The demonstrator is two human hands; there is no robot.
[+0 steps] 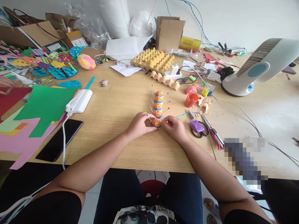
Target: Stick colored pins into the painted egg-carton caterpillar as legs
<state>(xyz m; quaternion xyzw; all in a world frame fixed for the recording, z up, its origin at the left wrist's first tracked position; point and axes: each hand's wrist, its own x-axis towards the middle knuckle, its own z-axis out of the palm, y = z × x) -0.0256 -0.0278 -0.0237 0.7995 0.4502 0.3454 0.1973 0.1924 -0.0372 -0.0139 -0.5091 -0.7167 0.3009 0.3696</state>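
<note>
A row of several small orange figures (158, 106) with blue bases and faces stands on the wooden table, with thin purple-tipped sticks poking out at both sides. My left hand (141, 125) grips the nearest figure (156, 123) from the left, thumb and finger on its side. On its right side, my right hand (174, 127) pinches something too small to make out, with the fingertips close to the figure. A purple clay packet (196, 125) lies on black-handled scissors (205, 130) to the right of my right hand.
A red cutter (216, 138), orange cup (191, 100) and white fan (252, 68) are on the right. Yellow egg trays (154, 60) lie behind the row. On the left are a black phone (59, 140), white power bank (79, 101), green paper (46, 102) and another person's hand (6, 84).
</note>
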